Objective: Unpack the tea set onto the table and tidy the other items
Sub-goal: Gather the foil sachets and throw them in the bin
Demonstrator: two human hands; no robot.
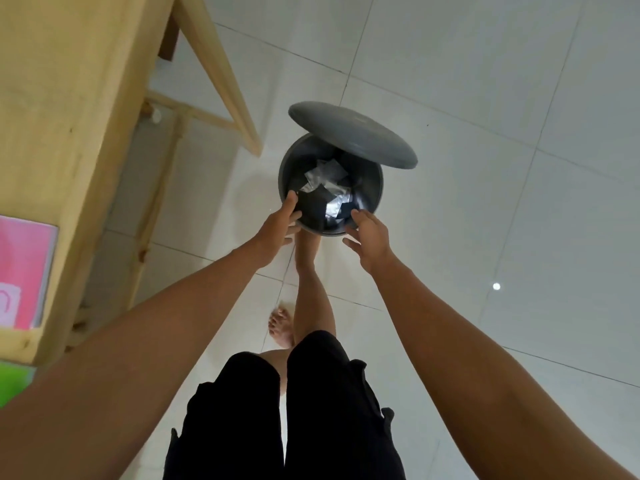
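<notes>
Our left hand [278, 225] and right hand [370, 237] hover over the grey pedal bin [372, 188], fingers relaxed and holding nothing; crumpled wrappers [323, 176] lie inside under its raised lid [353, 135], beside the table [62, 116].

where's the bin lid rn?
In the head view the grey lid is tipped up over the far rim of the round bin, centre frame, beyond both hands and right of the wooden table leg.

The round grey bin [372, 188] stands on the floor, lid [349, 133] raised. Crumpled silvery wrapping [327, 183] lies inside.
</notes>
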